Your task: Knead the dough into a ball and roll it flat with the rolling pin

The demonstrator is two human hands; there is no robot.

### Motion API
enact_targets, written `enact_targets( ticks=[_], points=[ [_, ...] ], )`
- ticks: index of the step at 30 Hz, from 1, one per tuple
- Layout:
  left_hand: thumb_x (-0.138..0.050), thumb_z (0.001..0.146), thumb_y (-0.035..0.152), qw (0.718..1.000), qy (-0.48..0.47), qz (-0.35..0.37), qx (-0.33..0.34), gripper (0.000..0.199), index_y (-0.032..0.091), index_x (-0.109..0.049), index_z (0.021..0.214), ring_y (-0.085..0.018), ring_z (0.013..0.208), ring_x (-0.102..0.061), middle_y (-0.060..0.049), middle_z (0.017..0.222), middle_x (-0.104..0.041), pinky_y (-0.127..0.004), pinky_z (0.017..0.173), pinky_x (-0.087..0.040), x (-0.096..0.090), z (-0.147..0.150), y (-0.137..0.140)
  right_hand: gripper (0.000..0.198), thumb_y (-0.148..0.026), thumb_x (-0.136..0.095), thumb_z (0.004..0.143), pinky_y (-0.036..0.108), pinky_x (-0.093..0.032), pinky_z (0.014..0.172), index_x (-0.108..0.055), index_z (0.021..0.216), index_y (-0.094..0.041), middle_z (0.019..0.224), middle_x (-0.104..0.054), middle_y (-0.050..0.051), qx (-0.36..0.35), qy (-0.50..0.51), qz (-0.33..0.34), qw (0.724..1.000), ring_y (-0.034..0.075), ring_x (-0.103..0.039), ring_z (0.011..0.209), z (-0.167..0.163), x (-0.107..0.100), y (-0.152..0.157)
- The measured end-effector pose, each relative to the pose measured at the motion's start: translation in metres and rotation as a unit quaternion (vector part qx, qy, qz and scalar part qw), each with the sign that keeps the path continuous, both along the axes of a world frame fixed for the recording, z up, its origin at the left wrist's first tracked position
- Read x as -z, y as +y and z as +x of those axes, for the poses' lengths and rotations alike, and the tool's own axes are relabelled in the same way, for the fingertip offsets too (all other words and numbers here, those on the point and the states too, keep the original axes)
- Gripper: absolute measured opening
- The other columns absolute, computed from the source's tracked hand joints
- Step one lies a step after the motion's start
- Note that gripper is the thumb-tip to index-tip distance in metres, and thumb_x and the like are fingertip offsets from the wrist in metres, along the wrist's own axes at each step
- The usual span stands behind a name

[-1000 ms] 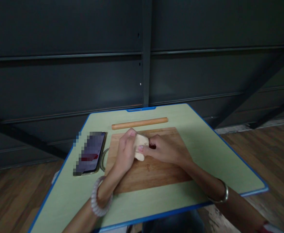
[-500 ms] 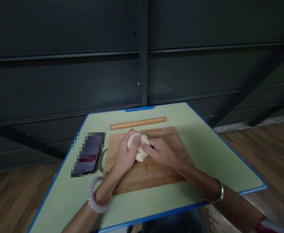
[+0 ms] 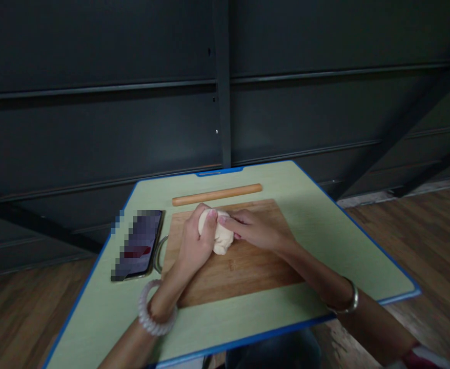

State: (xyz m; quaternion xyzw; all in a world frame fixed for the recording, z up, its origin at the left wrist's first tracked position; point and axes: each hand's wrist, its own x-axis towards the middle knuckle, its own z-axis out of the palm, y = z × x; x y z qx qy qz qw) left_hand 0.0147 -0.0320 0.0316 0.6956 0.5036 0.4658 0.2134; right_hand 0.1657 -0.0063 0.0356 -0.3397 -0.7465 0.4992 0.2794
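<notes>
A pale lump of dough [image 3: 222, 238] is held over the wooden cutting board [image 3: 244, 271]. My left hand [image 3: 198, 233] wraps its left side, the thumb lying across the top. On the other side my right hand [image 3: 253, 228] grips the dough's upper right, its thumb pressed on top near the left thumb. The right fingers are partly hidden behind the dough and the hand. The dough's lower end bulges toward me, creased and uneven. Whether its underside rests on the board, I cannot tell.
Beyond the board a wooden rolling pin [image 3: 217, 195] lies crosswise on the green, blue-edged table [image 3: 344, 261]. Left of the board are a phone [image 3: 138, 246], partly pixelated, and a curved handle-like piece [image 3: 159, 254]. A dark panelled wall [image 3: 133, 133] stands behind the table.
My right hand has shifted its grip, its thumb now higher on the dough and more of the dough's right side showing. The view has moved slightly.
</notes>
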Motion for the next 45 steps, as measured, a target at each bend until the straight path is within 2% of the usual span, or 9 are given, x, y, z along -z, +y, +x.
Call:
enact_targets(
  ticks=[8, 15, 18, 21, 29, 35, 39, 43, 45],
  points=[
    [-0.046, 0.086, 0.040, 0.984, -0.150, -0.097, 0.027, 0.025, 0.018, -0.052, 0.076, -0.012, 0.062, -0.049, 0.001, 0.068, -0.053, -0.021, 0.056, -0.041, 0.008, -0.001, 0.007, 0.041, -0.035, -0.038, 0.091, 0.024, -0.028, 0.053, -0.052, 0.058, -0.015, 0.057, -0.054, 0.001, 0.100, -0.125, 0.181, 0.970, 0.010, -0.044, 0.053, -0.002, 0.010, -0.003],
    [-0.063, 0.076, 0.044, 0.901, -0.350, -0.230, 0.117, 0.035, 0.015, -0.057, 0.095, -0.007, 0.055, -0.048, 0.001, 0.071, -0.057, -0.017, 0.048, -0.038, 0.012, 0.001, 0.014, 0.046, -0.042, -0.031, 0.093, 0.023, -0.031, 0.054, -0.054, 0.064, -0.015, 0.063, -0.058, 0.002, 0.191, -0.110, 0.197, 0.955, 0.012, -0.049, 0.058, 0.010, 0.007, 0.010],
    [-0.058, 0.080, 0.045, 0.896, -0.328, -0.255, 0.160, 0.035, 0.014, -0.056, 0.096, -0.008, 0.056, -0.052, -0.002, 0.073, -0.059, -0.017, 0.048, -0.039, 0.012, 0.003, 0.012, 0.047, -0.043, -0.028, 0.094, 0.023, -0.033, 0.056, -0.055, 0.068, -0.015, 0.064, -0.059, 0.001, 0.164, -0.074, 0.177, 0.968, 0.012, -0.051, 0.060, 0.011, 0.010, 0.010],
    [-0.058, 0.080, 0.045, 0.910, -0.318, -0.231, 0.134, 0.038, 0.015, -0.054, 0.103, -0.010, 0.056, -0.054, -0.002, 0.075, -0.061, -0.018, 0.046, -0.041, 0.008, 0.005, 0.009, 0.044, -0.045, -0.030, 0.094, 0.023, -0.030, 0.055, -0.057, 0.075, -0.016, 0.067, -0.060, 0.001, 0.157, -0.098, 0.174, 0.967, 0.011, -0.051, 0.060, 0.011, 0.008, 0.009],
    [-0.058, 0.079, 0.042, 0.986, -0.111, -0.126, -0.019, 0.032, 0.013, -0.055, 0.091, -0.012, 0.052, -0.056, -0.001, 0.068, -0.061, -0.021, 0.047, -0.042, -0.002, 0.006, 0.005, 0.036, -0.037, -0.041, 0.090, 0.025, -0.023, 0.053, -0.059, 0.066, -0.017, 0.061, -0.061, 0.001, 0.182, -0.261, 0.272, 0.908, 0.012, -0.049, 0.055, 0.014, -0.013, 0.002],
    [-0.051, 0.083, 0.034, 0.994, 0.050, -0.035, -0.088, 0.025, 0.015, -0.054, 0.099, -0.017, 0.067, -0.060, -0.006, 0.082, -0.064, -0.025, 0.058, -0.045, 0.009, 0.000, 0.006, 0.035, -0.034, -0.033, 0.093, 0.029, -0.032, 0.061, -0.061, 0.094, -0.014, 0.084, -0.069, 0.013, 0.157, -0.378, 0.331, 0.850, 0.020, -0.060, 0.070, 0.002, -0.006, -0.009],
    [-0.049, 0.083, 0.034, 0.992, 0.072, -0.048, -0.095, 0.027, 0.015, -0.052, 0.102, -0.018, 0.065, -0.060, -0.006, 0.080, -0.064, -0.027, 0.058, -0.044, 0.007, -0.003, 0.008, 0.034, -0.032, -0.028, 0.095, 0.029, -0.035, 0.066, -0.055, 0.098, -0.013, 0.085, -0.067, 0.013, 0.100, -0.341, 0.313, 0.881, 0.020, -0.058, 0.071, 0.004, 0.003, -0.006],
    [-0.045, 0.085, 0.045, 0.989, -0.054, -0.134, -0.019, 0.034, 0.014, -0.051, 0.098, -0.012, 0.045, -0.052, -0.002, 0.065, -0.059, -0.022, 0.043, -0.039, 0.004, -0.001, 0.009, 0.033, -0.031, -0.025, 0.097, 0.025, -0.035, 0.064, -0.052, 0.085, -0.017, 0.078, -0.059, 0.003, 0.054, -0.154, 0.224, 0.961, 0.013, -0.049, 0.066, 0.010, 0.006, 0.006],
    [-0.043, 0.084, 0.048, 0.979, -0.121, -0.164, 0.025, 0.038, 0.015, -0.049, 0.100, -0.011, 0.042, -0.050, 0.001, 0.060, -0.056, -0.021, 0.040, -0.038, 0.006, 0.000, 0.010, 0.033, -0.038, -0.031, 0.095, 0.023, -0.034, 0.060, -0.050, 0.079, -0.017, 0.072, -0.053, -0.001, 0.055, -0.077, 0.175, 0.980, 0.011, -0.045, 0.063, 0.012, 0.008, 0.012]
  ],
)
